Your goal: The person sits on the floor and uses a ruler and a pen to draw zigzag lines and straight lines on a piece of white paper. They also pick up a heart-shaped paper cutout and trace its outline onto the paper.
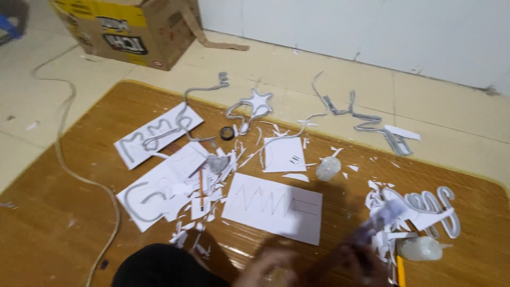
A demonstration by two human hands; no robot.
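Both hands are blurred at the bottom edge. My left hand (pixel 270 267) hovers over the wood-pattern mat (pixel 58 228), just below a white sheet with a zigzag line (pixel 272 208); something small and pale may sit in its fingers. My right hand (pixel 357 260) appears closed on a blurred grey-violet thing (pixel 380 217) that reaches up toward paper scraps (pixel 378 197) and a looped grey strip (pixel 436 208).
Grey strip shapes lie on white sheets (pixel 158 135) at the left, with a star shape (pixel 257 103), a black tape roll (pixel 227 133) and an orange pencil (pixel 201 187). A cardboard box (pixel 127 29) stands behind. A cord (pixel 68 159) crosses the left. A yellow tool (pixel 400 272) lies at lower right.
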